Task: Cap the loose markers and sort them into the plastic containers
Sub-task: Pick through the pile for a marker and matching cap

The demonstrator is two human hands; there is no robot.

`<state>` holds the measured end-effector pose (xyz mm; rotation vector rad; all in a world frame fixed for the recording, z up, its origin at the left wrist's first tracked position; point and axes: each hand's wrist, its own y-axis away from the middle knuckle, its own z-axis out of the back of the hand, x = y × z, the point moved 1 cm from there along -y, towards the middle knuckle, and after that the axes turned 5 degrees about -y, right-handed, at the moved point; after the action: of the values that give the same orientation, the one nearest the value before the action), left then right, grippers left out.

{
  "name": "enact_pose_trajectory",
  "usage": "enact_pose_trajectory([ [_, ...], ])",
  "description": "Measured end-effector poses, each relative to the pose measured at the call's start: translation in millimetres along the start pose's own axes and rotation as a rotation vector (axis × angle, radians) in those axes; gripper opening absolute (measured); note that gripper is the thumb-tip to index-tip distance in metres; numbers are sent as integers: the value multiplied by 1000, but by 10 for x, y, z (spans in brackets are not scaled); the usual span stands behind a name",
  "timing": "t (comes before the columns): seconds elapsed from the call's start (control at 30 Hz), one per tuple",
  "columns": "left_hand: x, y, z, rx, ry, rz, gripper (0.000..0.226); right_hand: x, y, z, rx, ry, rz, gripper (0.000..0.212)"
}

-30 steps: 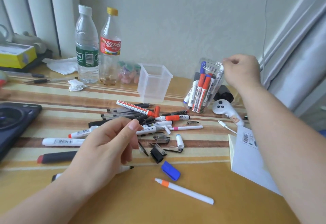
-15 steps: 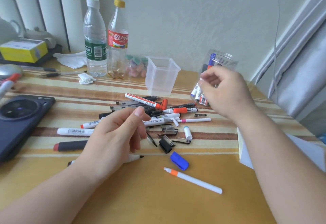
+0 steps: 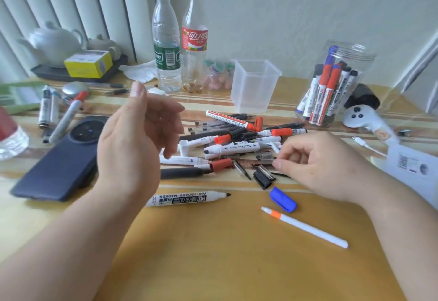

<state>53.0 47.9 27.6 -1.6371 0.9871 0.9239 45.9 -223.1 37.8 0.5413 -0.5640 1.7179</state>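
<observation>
A pile of loose markers and pens (image 3: pixel 237 139) lies mid-table, some with red caps. An uncapped whiteboard marker (image 3: pixel 187 198) lies in front of it, beside a blue cap (image 3: pixel 283 199), a black cap (image 3: pixel 263 177) and a white pen with an orange band (image 3: pixel 308 228). My left hand (image 3: pixel 132 139) is raised over the pile's left side, fingers relaxed, holding nothing. My right hand (image 3: pixel 317 165) hovers low at the pile's right edge, fingers loosely curled, its fingertip next to a grey cap. A round clear jar (image 3: pixel 336 82) holds several capped markers. A square clear container (image 3: pixel 254 87) stands empty.
A dark phone (image 3: pixel 59 165) lies at left, with more markers (image 3: pixel 66 120) behind it. Two bottles (image 3: pixel 166 39) (image 3: pixel 194 39) stand at the back, near a teapot (image 3: pixel 54 42) and yellow box (image 3: pixel 88 63). A white controller (image 3: pixel 358 116) and white package (image 3: pixel 412 163) sit at right.
My right hand left the jar and came down to the pile's right edge. My left hand lifted and opened. The view turned left, showing more of the table's left side.
</observation>
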Motion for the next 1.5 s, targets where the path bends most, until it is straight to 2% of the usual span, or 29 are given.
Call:
enact_pose_trajectory([
  [0.07, -35, 16, 25, 76, -214, -17, 44, -11, -18, 5, -37, -15, -1, 16],
  [0.1, -51, 30, 27, 187, -364, -34, 34, -11, -22, -12, -47, -26, 2, 16],
  [0.17, -61, 76, 19, 555, -700, -57, 17, 27, -15, -91, -29, -44, 19, 14],
  [0.23, -32, 137, 18, 870, -1072, -74, 19, 84, 0, -193, 25, -9, 24, 10],
  [0.27, -7, 166, 17, 964, -1209, -88, 25, 107, 4, -233, 49, 28, 15, 11],
  [0.33, 14, 200, 9, 1031, -1333, -99, 25, 152, 8, -281, 78, 124, -7, 15],
  [0.47, 19, 182, 29, 999, -1325, -63, 26, 237, 26, -319, 76, 222, -26, 15],
  [0.53, 17, 181, 19, 937, -1216, -84, 23, 281, 51, -347, 94, 238, -34, 11],
  [0.6, -2, 190, -23, 822, -1035, -100, 8, 291, 60, -356, 98, 220, -30, 9],
  [0.73, -4, 198, -81, 654, -758, -66, 7, 224, 43, -154, -7, -120, 34, 15],
  [0.87, 51, 187, -77, 581, -702, -118, 11, 183, 85, -23, 159, -614, 51, 14],
  [0.93, 62, 181, -75, 555, -706, -157, 11, 162, 83, -44, 199, -725, 55, 18],
  [1.17, 50, 199, -98, 579, -752, -237, 14, 186, 105, -140, 177, -600, 216, 21],
  [1.5, 9, 255, -126, 744, -839, -262, 15, 287, 172, -196, 232, -333, 218, 25],
])
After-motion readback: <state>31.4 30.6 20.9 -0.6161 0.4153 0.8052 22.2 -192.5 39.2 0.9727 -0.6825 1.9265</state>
